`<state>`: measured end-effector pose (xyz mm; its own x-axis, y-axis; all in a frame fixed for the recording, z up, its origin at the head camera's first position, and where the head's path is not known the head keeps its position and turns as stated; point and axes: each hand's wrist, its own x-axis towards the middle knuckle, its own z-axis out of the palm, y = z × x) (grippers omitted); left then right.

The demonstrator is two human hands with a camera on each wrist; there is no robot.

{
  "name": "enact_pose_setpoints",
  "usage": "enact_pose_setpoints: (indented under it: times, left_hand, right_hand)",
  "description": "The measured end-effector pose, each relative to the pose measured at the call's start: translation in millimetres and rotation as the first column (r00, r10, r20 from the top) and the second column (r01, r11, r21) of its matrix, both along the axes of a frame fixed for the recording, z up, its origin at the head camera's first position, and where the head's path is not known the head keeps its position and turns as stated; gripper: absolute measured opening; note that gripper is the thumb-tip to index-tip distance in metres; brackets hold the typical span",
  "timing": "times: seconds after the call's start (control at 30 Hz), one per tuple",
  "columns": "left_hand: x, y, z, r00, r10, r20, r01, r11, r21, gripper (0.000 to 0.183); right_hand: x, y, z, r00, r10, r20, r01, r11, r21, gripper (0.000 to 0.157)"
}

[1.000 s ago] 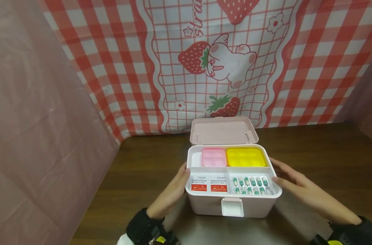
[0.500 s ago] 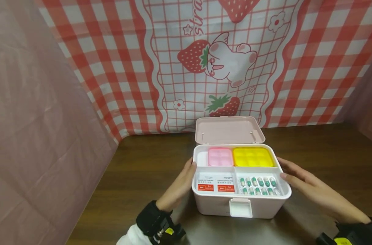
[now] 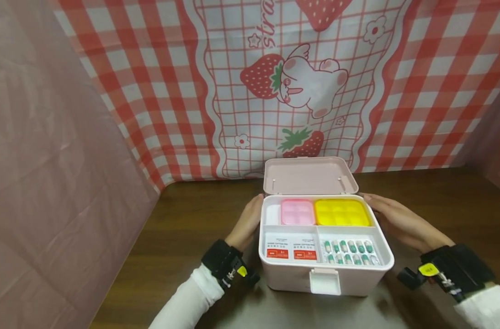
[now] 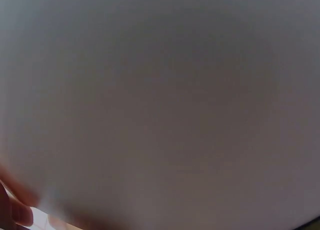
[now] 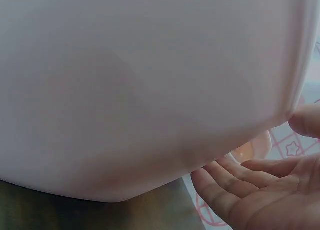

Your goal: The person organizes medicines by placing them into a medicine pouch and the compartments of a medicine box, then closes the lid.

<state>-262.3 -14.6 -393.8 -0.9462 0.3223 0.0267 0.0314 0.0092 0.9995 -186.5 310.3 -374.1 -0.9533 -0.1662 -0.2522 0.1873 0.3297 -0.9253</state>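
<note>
A pink and white medicine box [image 3: 324, 232] stands on the table with its lid [image 3: 309, 177] swung back at the rear. In its tray lie a pink pill case [image 3: 298, 212], a yellow pill case [image 3: 343, 212], two cotton pad packets [image 3: 291, 247] and a blister pack of green-and-white capsules [image 3: 352, 252]. My left hand [image 3: 247, 223] is against the box's left side, its fingertips by the rear corner and partly hidden. My right hand [image 3: 402, 222] touches the right rear side; its fingers [image 5: 240, 179] reach loosely around the back corner in the right wrist view. The box wall fills most of the left wrist view.
The brown wooden table [image 3: 192, 210] extends to both sides of the box. Behind it hangs a red-checked strawberry cloth [image 3: 311, 82], close to the raised lid. A pink curtain [image 3: 61, 173] borders the left.
The box has shifted slightly right. Both hands have slid from the box's sides back toward the rear corners near the lid, and the thumbs have left the front part of the rim.
</note>
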Motion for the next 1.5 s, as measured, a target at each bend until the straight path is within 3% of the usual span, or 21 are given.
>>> enact_pose_setpoints:
  times: [0.2,0.4,0.77,1.0,1.2,1.37,1.5]
  left_hand:
    - [-14.7,5.3,4.4,0.999,-0.009,0.051,0.010,1.000,-0.005,0.044]
    - [-18.8,5.3,7.9,0.998,-0.036,0.055,0.036,0.999,0.010,0.043]
    - [-20.6,7.6,12.2,0.998,-0.069,0.002,0.068,0.996,0.064,0.044]
    - [-23.3,9.0,11.4,0.994,-0.085,-0.067,0.091,0.991,0.093,0.045]
    - [-23.9,8.2,13.5,0.988,-0.082,-0.133,0.100,0.986,0.136,0.046]
    - [-23.4,7.5,15.3,0.981,-0.077,-0.178,0.102,0.986,0.134,0.045]
    - [-22.4,9.2,17.2,0.975,-0.086,-0.204,0.126,0.973,0.191,0.043]
  right_hand:
    - [-11.9,-4.0,6.0,1.000,0.007,0.010,-0.007,1.000,0.014,0.072]
    - [-17.0,-7.0,7.6,1.000,-0.001,0.001,0.001,0.999,-0.038,0.075]
    - [-18.1,-9.5,10.5,0.995,-0.047,-0.092,0.044,0.998,-0.034,0.071]
    - [-19.2,-10.6,9.3,0.984,-0.073,-0.165,0.064,0.996,-0.060,0.072]
    - [-20.1,-14.0,9.5,0.957,-0.107,-0.269,0.100,0.994,-0.037,0.070]
    - [-21.5,-17.8,7.1,0.916,-0.143,-0.375,0.132,0.990,-0.055,0.064]
    - [-22.8,-18.9,4.7,0.879,-0.160,-0.449,0.138,0.987,-0.082,0.060]
